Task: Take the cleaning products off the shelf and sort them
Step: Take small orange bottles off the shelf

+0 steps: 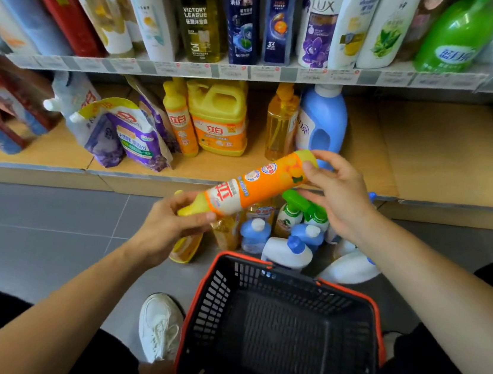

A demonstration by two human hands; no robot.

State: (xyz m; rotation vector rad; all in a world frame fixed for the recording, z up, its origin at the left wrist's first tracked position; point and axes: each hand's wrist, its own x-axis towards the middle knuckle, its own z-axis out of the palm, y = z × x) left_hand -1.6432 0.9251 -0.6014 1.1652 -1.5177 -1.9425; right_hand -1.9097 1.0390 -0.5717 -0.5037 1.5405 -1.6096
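I hold an orange and yellow dish-soap bottle (pixel 251 184) lying nearly level in the air between both hands, above the floor. My left hand (pixel 169 227) grips its yellow cap end. My right hand (pixel 336 194) pinches its base with thumb and fingers. On the bottom shelf (pixel 429 153) stand another orange bottle (pixel 180 119), a yellow jug (pixel 218 118), a clear amber pump bottle (pixel 281 122), a blue detergent bottle (pixel 322 118) and purple refill pouches (pixel 133 138). On the floor below my hands sit several bottles: blue-capped white ones (pixel 288 251), green spray bottles (pixel 292 211), amber ones (pixel 227 231).
A red and black shopping basket (pixel 210 294) with nothing in it stands on the grey tile floor in front of me. My white shoe (pixel 159 327) is left of it. The upper shelf (pixel 253 72) carries shampoo bottles and a green bottle (pixel 456 35).
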